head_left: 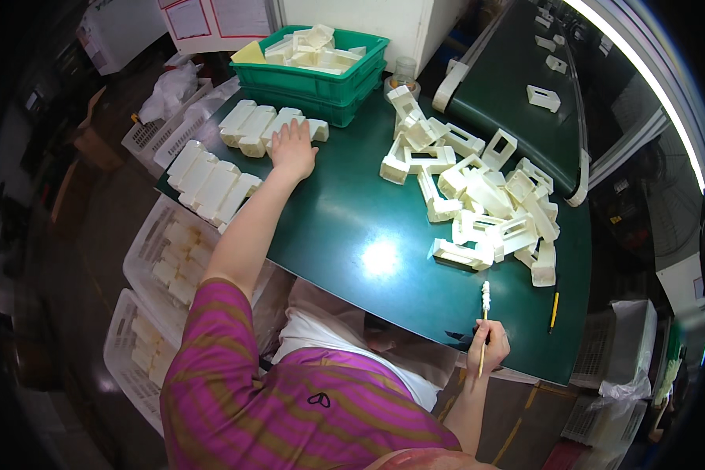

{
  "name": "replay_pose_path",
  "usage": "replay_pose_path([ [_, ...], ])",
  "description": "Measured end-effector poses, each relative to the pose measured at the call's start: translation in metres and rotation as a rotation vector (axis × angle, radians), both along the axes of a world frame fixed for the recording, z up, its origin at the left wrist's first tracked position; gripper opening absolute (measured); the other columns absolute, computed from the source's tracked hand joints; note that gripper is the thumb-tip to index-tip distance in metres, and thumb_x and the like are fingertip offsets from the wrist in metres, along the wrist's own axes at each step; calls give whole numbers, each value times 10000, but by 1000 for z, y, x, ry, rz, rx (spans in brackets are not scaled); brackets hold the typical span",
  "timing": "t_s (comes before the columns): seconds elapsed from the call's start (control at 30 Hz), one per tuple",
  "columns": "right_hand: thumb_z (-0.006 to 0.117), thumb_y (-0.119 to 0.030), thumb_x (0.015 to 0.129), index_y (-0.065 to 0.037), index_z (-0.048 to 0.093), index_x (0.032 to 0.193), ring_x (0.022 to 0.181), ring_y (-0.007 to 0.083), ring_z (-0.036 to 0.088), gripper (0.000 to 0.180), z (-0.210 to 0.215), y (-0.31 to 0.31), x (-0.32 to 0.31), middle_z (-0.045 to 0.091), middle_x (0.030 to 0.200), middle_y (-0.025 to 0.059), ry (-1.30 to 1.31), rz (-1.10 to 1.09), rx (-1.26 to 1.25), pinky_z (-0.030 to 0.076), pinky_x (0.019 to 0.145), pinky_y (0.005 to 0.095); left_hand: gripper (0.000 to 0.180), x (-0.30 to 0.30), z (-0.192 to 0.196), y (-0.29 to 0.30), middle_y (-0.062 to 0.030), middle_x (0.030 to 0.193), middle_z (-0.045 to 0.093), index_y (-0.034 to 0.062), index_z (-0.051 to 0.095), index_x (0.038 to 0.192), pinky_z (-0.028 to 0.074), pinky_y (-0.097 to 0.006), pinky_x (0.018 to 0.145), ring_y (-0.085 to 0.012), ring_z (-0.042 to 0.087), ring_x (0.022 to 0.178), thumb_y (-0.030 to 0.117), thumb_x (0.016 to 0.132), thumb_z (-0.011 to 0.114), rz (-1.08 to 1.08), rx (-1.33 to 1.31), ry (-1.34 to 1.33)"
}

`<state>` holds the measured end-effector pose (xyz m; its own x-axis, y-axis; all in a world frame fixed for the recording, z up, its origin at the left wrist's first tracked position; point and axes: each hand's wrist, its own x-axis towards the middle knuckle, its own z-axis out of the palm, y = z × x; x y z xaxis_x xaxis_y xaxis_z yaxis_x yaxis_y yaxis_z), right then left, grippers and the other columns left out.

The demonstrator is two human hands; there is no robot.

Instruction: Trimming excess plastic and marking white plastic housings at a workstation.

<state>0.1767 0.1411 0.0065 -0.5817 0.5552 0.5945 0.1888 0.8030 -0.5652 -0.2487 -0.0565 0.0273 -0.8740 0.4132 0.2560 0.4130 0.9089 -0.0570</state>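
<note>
Just this side of the green crate (301, 77), a row of cream housings (252, 125) is running lengthwise along it, lying beneath and leftward of the nearer left hand (293, 150), whose fingers are resting loosely spread; farther from the crate, the right hand (490, 345) is pinching a stick (486, 301).

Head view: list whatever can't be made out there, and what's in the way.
All in the head view:
Left hand: palm, hidden by the back of the hand.
Stick: its middle, covered by the right hand.
Lower bin: inside, covered by the upper bin.
Pile: bottom parts, hidden by those on top.
Conveyor: far end, cut off by the top edge.
</note>
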Motion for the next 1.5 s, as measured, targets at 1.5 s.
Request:
replay_pose_path([
  [1.5, 627, -36, 774, -23, 588, 921, 757, 167, 605, 152, 47, -20, -53, 628, 814, 80, -8, 233, -493, 462, 696, 273, 549, 255, 20, 72, -97, 1335, 393, 64, 288, 1328, 326, -375, 1003, -212, 388, 1215, 253, 878, 539, -799, 1597, -2072],
])
